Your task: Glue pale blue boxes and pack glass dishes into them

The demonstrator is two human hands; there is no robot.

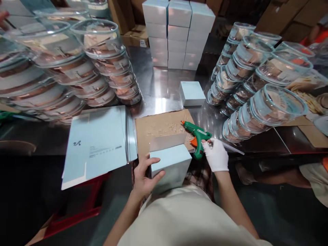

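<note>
My bare left hand (pixel 146 174) grips the side of a light blue box (pixel 170 164), thumb and forefinger on its top edge. The box is close to my body at the table edge, with a pale flap standing up from its far side. On my right hand (pixel 216 155) is a white glove that leaves the fingertips bare. Its fingers are closed at the rear of a green hot glue gun (pixel 200 133) with an orange trigger and nozzle. The gun's nozzle is over a glue-spotted cardboard sheet (pixel 156 124), and a clear glue stick (pixel 234 148) extends behind it.
Flat light blue box blanks (pixel 99 147) lie left. A finished box (pixel 192 93) sits beyond the cardboard, before a tall stack of boxes (pixel 178 37). Stacked clear round containers flank the metal table (pixel 147 83) at left (pixel 120 68) and right (pixel 263 109). A person's leg (pixel 276 176) shows at right.
</note>
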